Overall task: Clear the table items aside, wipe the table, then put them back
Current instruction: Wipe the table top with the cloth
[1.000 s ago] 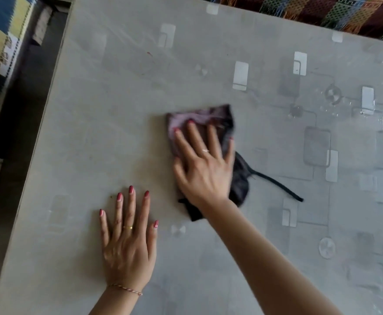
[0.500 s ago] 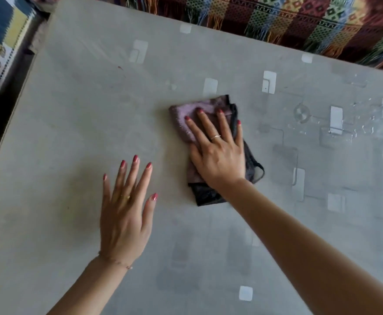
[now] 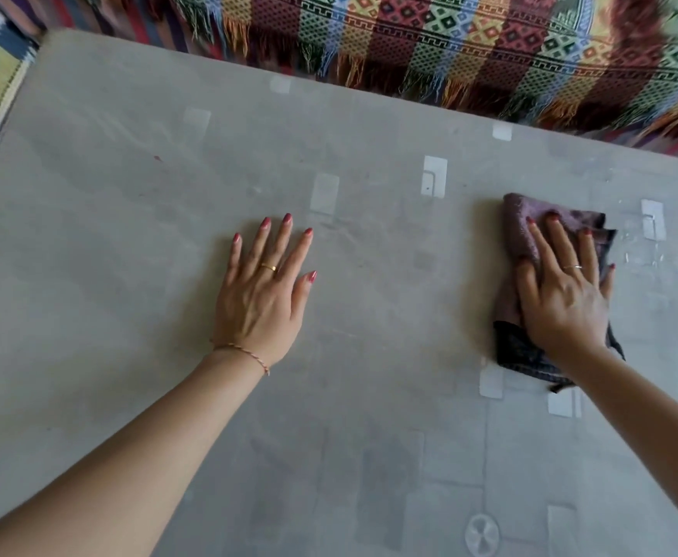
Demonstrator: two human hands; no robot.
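Over at 3 o'clock my right hand (image 3: 562,287) presses flat on the cloth (image 3: 522,231), left hand (image 3: 263,291) spread open bracing the table (image 3: 88,275), so I'd overlap strokes with even pressure.

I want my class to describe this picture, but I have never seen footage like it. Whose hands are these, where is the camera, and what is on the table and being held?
There is no machine here: a person works with two bare hands. The one picture comes from a wide-angle camera worn on the person's head, looking forward and down.

The surface is a grey table with pale square patterns. The left hand rests flat on it, fingers straight, holding nothing. The right hand lies flat on a folded purple and dark grey cloth, pressing it onto the table with straight fingers rather than a closed grip. This fits the wiping step.

Beyond the table's far edge hangs a colourful woven fringed blanket. Nothing else shows on the table in this view.
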